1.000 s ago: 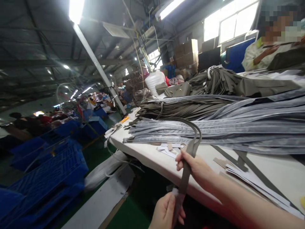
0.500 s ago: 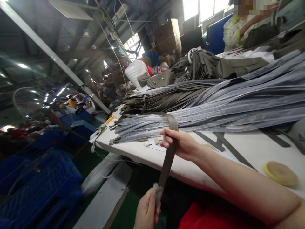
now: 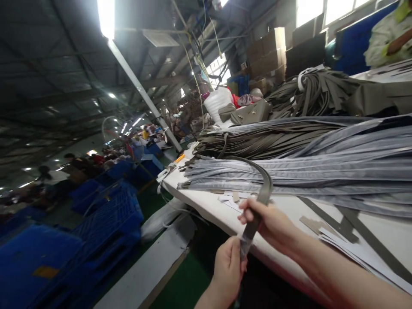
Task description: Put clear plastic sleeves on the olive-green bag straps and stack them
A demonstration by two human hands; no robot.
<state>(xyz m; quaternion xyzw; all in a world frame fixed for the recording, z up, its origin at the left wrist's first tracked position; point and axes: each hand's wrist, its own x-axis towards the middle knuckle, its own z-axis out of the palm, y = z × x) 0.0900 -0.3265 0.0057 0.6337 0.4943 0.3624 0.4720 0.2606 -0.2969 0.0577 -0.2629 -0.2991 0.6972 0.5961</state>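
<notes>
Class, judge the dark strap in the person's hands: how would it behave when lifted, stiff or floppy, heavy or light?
The strap is probably flexible yet slightly springy, since it curves smoothly beyond the right hand. It looks flat and narrow, so it is likely fairly light and unlikely to roll.

No words or numbers can be read, not even on the stacked brown cardboard boxes (image 3: 264,55), upper right of the frame.
</notes>
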